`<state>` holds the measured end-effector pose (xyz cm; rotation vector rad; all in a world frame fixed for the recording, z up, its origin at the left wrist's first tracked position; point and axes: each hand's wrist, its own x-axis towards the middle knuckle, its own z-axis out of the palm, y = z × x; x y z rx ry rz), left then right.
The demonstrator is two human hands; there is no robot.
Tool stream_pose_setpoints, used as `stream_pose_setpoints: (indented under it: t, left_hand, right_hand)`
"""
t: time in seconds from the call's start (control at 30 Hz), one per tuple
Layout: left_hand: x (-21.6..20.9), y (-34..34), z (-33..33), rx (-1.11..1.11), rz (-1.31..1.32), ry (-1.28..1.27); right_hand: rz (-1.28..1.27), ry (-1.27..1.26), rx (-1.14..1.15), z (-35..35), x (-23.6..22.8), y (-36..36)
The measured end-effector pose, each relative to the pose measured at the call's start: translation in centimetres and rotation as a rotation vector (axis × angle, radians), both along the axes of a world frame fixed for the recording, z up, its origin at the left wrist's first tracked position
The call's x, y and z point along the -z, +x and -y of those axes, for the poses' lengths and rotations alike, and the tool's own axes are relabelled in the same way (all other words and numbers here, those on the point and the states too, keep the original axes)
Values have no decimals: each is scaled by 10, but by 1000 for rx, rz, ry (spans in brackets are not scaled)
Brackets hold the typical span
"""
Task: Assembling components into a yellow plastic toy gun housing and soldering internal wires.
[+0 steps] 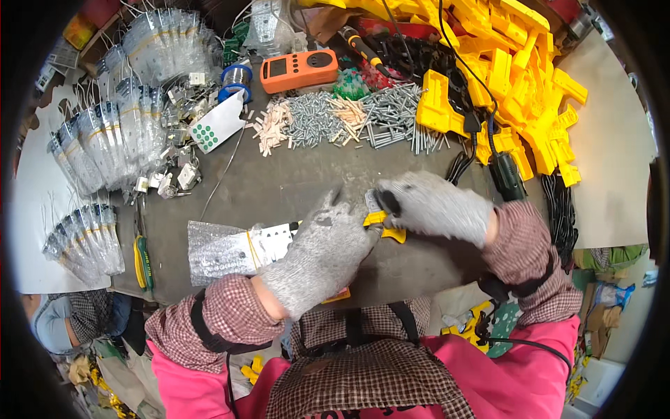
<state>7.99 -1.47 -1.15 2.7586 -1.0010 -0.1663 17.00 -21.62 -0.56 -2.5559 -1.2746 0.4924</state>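
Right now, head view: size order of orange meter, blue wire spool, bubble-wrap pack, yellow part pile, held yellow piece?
1. Yellow part pile
2. Bubble-wrap pack
3. Orange meter
4. Blue wire spool
Unranked: held yellow piece, partly covered, near spool size.

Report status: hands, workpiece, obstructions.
Left hand gripping yellow part. Right hand against it, grip unclear. Bubble-wrap pack close beside left forearm.

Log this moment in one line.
left hand: holding yellow piece | right hand: at yellow piece | left side: bubble-wrap pouch | beyond: orange meter
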Motion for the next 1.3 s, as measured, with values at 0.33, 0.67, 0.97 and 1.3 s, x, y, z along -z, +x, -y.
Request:
stream_pose_setpoints:
  t: [0.33, 0.67, 0.97, 1.3]
  left_hand:
    - [-26, -7, -54, -242, 172, -59]
    - [22, -110, -34, -283, 242, 117]
    - [26, -99, -29, -279, 365, 218]
    - [36, -108, -41, -329, 62, -266]
  right_hand:
    - [-40, -103, 71, 1, -2, -13]
    - [-96, 540, -258, -53, 0, -52]
    - [-43, 537, -165, -60, 44, -49]
    - [112, 465, -312, -64, 44, -50]
